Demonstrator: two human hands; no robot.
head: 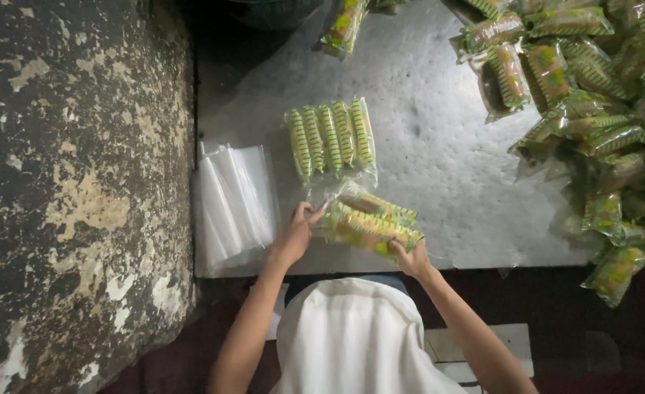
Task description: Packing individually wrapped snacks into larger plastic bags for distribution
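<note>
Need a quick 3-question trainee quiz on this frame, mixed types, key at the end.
1. True or false: both hands touch the bundle of snack packs at the table's near edge.
2. What lies left of the left hand? A) clear bags B) a box C) scissors
3. Fill in: the big pile of packs lies to the person's ____.

Key: 1 true, the right hand grips its near end; 2 A, the stack of clear bags; 3 right.

Dim scene overall, the light falls from above onto the grey table (439, 146), brightest mid-frame. The peeling wall (74, 182) at left stays murky and the lower edge sinks into dark shadow. Glare on the clear bags (231, 204); slightly soft, grainy picture.
</note>
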